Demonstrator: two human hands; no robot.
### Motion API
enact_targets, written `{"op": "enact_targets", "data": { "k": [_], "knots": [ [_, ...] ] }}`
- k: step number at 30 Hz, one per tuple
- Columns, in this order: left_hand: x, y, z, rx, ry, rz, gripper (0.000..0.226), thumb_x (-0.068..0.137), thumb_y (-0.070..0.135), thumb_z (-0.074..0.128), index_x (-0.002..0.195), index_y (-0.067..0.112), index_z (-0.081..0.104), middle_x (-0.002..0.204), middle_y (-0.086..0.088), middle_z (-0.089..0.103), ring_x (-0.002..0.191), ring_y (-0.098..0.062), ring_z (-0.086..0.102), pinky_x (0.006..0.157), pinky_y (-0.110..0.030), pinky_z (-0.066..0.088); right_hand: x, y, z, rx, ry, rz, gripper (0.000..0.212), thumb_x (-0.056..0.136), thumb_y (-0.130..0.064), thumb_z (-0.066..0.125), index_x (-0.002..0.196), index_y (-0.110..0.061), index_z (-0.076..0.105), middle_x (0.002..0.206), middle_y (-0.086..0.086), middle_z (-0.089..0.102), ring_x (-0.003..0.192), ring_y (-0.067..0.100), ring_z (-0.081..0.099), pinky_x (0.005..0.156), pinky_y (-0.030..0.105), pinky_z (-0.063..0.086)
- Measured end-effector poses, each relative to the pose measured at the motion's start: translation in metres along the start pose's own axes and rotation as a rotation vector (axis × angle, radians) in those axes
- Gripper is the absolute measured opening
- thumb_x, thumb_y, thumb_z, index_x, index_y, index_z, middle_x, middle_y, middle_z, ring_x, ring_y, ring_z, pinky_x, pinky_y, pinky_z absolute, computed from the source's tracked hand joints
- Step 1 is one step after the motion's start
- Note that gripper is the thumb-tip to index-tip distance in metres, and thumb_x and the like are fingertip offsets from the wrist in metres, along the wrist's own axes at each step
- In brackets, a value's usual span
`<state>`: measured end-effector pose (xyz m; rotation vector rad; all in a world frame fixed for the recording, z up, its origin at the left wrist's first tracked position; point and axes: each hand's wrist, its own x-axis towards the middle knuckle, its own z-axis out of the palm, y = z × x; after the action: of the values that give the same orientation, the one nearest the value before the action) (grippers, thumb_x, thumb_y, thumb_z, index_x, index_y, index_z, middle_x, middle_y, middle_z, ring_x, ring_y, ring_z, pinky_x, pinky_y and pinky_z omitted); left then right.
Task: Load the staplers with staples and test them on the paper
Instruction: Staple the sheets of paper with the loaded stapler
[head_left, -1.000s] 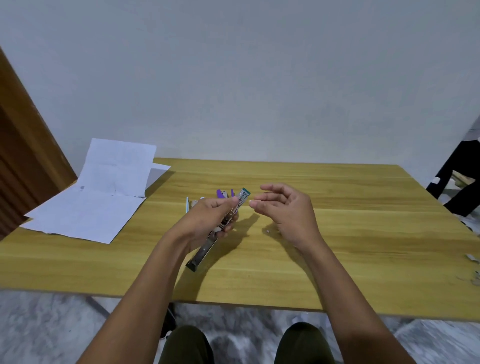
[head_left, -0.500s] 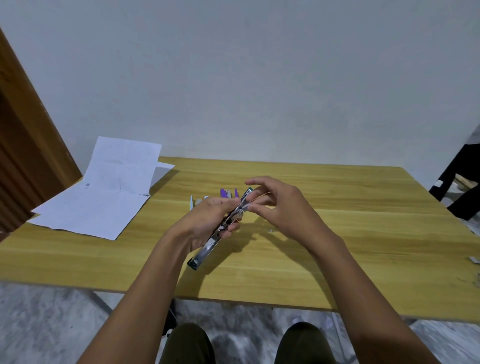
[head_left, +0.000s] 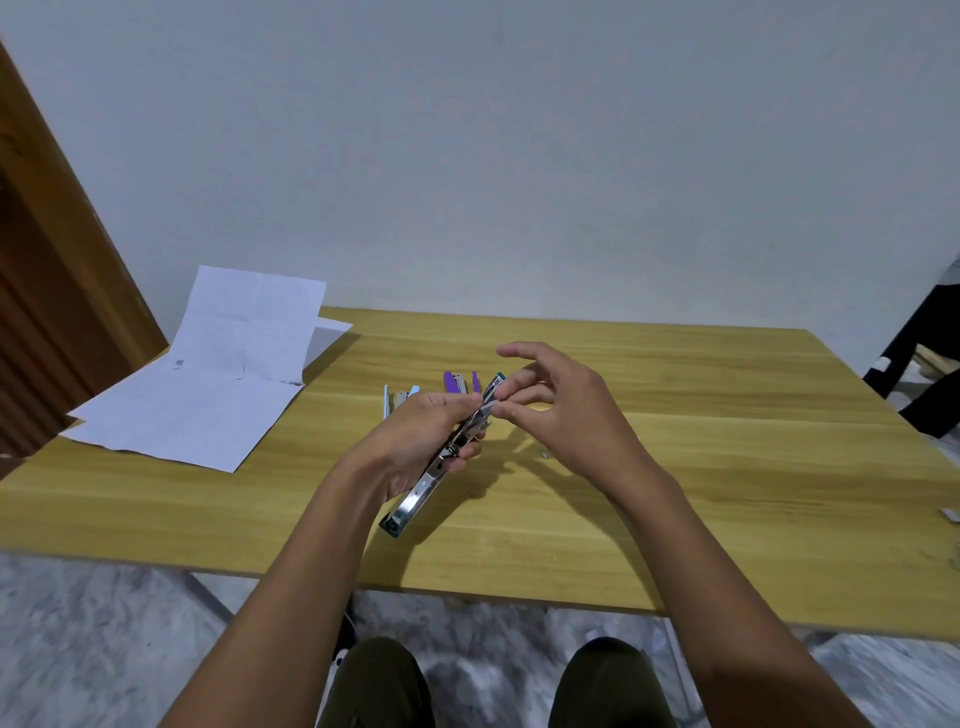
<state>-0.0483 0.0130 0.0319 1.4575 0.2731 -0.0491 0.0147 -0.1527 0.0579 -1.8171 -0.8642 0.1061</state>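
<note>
Head camera view: a seated person works on a green stapler (head_left: 413, 506), swung open into one long chrome strip and held in the air above a wooden table (head_left: 727, 467). The left hand (head_left: 415, 447) wraps curled fingers and thumb round the middle of the green stapler, whose near end angles down toward the person. The right hand (head_left: 566, 415) meets the far end of the green stapler, thumb (head_left: 501, 411) and a middle finger pinching the chrome there while the index finger lifts straight and clear. Whether a strip of staples sits between those fingertips is too small to tell.

Just beyond the green stapler, a purple stapler (head_left: 457, 382) and a light blue stapler (head_left: 397, 400) lie side by side on the table. The paper (head_left: 208, 384) lies well to the left of the green stapler, one sheet propped against the wall. A small bright fleck (head_left: 544, 455), possibly a loose staple, rests on the wood just to the right of the green stapler.

Loading appears to be the step in hand, with testing not yet begun. Since the work is done in mid-air with one hand as the only support, a strip fed at a slant could snap and scatter, or seat crooked in the channel and jam later. The hinged halves could also swing together on the right fingertips if the left hand's hold loosens.
</note>
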Motion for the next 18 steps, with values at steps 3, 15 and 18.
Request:
{"op": "enact_targets", "data": {
  "k": [3,15,18],
  "knots": [
    [-0.0004,-0.0004,0.0015,0.006,-0.004,-0.004,0.03,0.102,0.024,0.05,0.086,0.005,0.066,0.069,-0.007,0.052,0.053,-0.015,0.044,0.04,-0.021,0.034,0.001,0.0024,0.0027,-0.027,-0.015,-0.017,0.052,0.08,-0.004,0.079,0.121,-0.029,0.059,0.085,-0.006,0.072,0.08,0.003,0.071,0.082,0.018,0.054],
    [-0.0021,0.0,0.0018,-0.001,0.0,-0.022,0.029,0.102,0.024,0.05,0.093,0.001,0.065,0.067,-0.005,0.052,0.053,-0.016,0.042,0.041,-0.022,0.03,0.0044,0.0065,-0.0013,-0.07,-0.03,-0.043,0.054,0.078,-0.009,0.082,0.124,-0.027,0.06,0.084,-0.008,0.077,0.086,-0.001,0.07,0.09,0.012,0.047],
    [-0.0037,0.0013,0.0031,0.006,0.002,-0.029,0.028,0.102,0.023,0.05,0.092,0.001,0.065,0.068,-0.006,0.051,0.052,-0.015,0.042,0.041,-0.022,0.031,0.0066,0.0061,-0.0037,-0.108,-0.063,-0.043,0.053,0.078,-0.007,0.081,0.122,-0.028,0.06,0.084,-0.007,0.076,0.086,0.001,0.07,0.088,0.013,0.047]
  ]
}}
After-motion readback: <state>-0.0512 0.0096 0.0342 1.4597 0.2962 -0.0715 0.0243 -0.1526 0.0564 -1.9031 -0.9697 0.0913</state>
